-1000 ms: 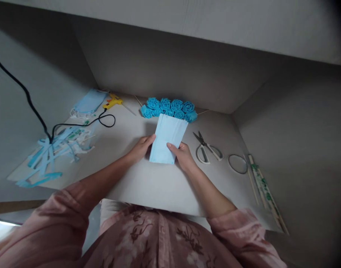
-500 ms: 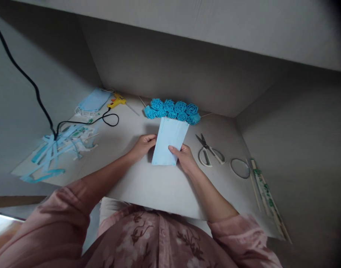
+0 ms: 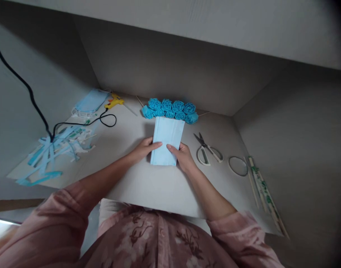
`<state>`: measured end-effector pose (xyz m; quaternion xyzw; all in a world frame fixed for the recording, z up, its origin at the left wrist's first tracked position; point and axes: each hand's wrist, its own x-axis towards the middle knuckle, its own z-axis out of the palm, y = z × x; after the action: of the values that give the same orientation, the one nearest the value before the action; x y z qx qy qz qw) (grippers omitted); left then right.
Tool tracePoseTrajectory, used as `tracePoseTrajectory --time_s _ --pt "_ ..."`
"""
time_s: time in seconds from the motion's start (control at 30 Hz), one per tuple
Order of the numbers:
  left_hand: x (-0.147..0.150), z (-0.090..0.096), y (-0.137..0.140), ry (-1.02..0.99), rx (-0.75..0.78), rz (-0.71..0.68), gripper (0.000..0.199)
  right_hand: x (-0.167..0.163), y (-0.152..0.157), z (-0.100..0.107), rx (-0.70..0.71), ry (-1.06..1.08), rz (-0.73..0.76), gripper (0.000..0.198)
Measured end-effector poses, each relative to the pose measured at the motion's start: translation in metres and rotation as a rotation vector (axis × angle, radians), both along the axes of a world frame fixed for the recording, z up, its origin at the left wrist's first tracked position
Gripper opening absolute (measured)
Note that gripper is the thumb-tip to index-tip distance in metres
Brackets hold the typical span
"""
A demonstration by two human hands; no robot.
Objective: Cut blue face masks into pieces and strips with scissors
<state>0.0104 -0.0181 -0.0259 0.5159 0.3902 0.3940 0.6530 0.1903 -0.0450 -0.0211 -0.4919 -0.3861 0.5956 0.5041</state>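
The sheet (image 3: 168, 130) is held mid-frame between the left hand (image 3: 144, 149) and right hand (image 3: 184, 155), each grasping a long side, thumb on top, long axis extending up-frame, neither hand clearly nearer.

hands (image 3: 144, 149) (image 3: 185, 155): 2 | held sheets (image 3: 168, 132): unclear | blue flowers (image 3: 178, 107): 9 visible | scissors (image 3: 204, 145): 1 | glue gun (image 3: 114, 102): 1 | ring (image 3: 229, 162): 1
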Motion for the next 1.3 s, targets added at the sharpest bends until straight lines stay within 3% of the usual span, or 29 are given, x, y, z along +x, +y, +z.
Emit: tracePoseTrajectory --time_s 0.13,0.23,0.37,0.5,0.6,0.8,0.9,1.07,1.3 --pt "0.002 -0.003 -0.001 0.115 0.081 0.003 0.064 -0.001 -0.001 -0.001 0.007 -0.008 0.014 0.040" --pt "0.001 -0.004 0.001 0.119 0.109 0.019 0.061 0.001 0.001 0.001 0.086 -0.023 0.003 0.041" --pt "-0.001 -0.005 0.001 0.134 0.090 -0.017 0.057 0.009 0.009 0.008 0.252 -0.102 -0.136 0.042" --pt "-0.002 -0.008 0.002 0.180 0.087 -0.021 0.056 0.015 0.015 0.009 0.329 -0.106 -0.210 0.041" --pt "-0.001 -0.011 0.004 0.192 0.150 0.007 0.059 0.016 0.017 0.005 0.327 -0.068 -0.223 0.047" --pt "0.001 -0.009 0.007 0.111 0.290 0.007 0.094 0.016 0.017 0.001 0.306 -0.096 -0.291 0.055" --pt "0.000 -0.010 0.006 0.185 0.354 -0.018 0.088 0.017 0.018 0.001 0.318 -0.112 -0.343 0.052" --pt "-0.003 -0.010 0.004 0.324 0.478 -0.037 0.079 0.021 0.020 -0.001 0.320 -0.185 -0.368 0.030" --pt "-0.005 -0.004 0.001 0.370 0.489 -0.052 0.073 0.022 0.018 -0.001 0.351 -0.266 -0.402 0.034"
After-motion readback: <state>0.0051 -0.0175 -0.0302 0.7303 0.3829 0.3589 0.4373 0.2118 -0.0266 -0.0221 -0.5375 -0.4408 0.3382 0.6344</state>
